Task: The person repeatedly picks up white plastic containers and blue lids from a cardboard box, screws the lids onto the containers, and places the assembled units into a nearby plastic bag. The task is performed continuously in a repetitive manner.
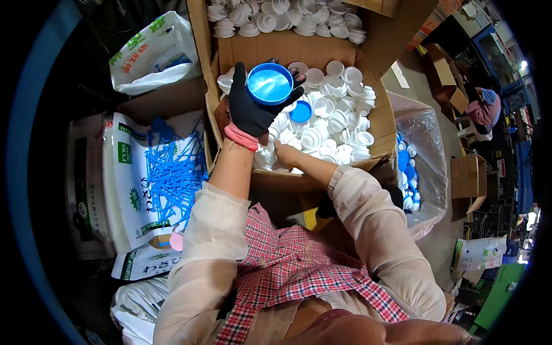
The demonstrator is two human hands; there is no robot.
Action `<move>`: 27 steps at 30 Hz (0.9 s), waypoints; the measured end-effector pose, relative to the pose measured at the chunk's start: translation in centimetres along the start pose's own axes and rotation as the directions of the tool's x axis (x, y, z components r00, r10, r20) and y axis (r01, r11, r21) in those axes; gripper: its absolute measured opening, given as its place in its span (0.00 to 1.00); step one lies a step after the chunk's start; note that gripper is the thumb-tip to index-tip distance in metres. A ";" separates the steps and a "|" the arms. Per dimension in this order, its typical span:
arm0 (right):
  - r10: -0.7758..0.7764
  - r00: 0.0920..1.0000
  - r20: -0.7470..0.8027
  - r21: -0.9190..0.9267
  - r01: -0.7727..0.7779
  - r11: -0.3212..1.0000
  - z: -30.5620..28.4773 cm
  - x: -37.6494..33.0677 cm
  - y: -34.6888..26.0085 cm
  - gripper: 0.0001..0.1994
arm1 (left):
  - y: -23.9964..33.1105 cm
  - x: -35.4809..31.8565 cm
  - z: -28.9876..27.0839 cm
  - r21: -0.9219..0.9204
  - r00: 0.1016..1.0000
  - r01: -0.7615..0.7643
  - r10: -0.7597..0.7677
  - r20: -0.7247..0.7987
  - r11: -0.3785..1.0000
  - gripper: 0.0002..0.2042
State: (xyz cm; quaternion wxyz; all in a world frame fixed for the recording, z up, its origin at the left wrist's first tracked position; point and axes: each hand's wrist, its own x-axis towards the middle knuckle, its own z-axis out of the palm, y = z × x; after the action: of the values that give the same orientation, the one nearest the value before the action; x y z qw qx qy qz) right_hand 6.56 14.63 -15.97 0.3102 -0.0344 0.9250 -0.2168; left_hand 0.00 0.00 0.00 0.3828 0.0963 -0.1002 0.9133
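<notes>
My left hand [251,112], in a black glove with a pink cuff, is held palm up over an open cardboard box [282,52]. In its grip sits a round, shallow blue lid [269,84], with the thumb on one side and the fingers on the other. Below it, my bare right hand [283,154] reaches into the white plastic caps [328,109] near the box's front edge. Its fingers are hidden behind the left wrist and among the caps. Another round blue piece [301,111] lies on the white caps.
More white caps [282,17] fill a box section at the back. Blue plastic sticks [175,175] lie on white sacking at the left, near a white bag [155,54]. To the right stands a plastic-lined box [425,155] with blue and white caps. A person [484,109] is far right.
</notes>
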 end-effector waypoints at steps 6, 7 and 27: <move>-0.322 0.923 -0.213 0.119 0.351 0.929 -6.6 -2.2 1.1 0.17 | 0.7 -0.4 -0.3 0.285 0.995 -0.086 0.094 -0.015 0.955 0.37; -0.355 0.900 -0.254 0.239 0.414 0.878 -9.4 -4.7 2.0 0.16 | 0.2 -0.2 -0.7 0.331 0.988 -0.133 0.153 -0.035 0.934 0.36; -0.135 0.651 -0.747 0.541 0.713 0.447 -14.7 -16.3 2.4 0.34 | -6.0 1.1 -1.5 0.351 0.989 0.076 -0.026 -0.145 0.933 0.32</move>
State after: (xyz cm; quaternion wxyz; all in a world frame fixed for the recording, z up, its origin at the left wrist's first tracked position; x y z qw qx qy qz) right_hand 11.15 25.60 2.60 -0.0938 -0.0662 0.7210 -0.6834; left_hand 3.39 5.27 -0.48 0.3886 0.1030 0.0961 0.9106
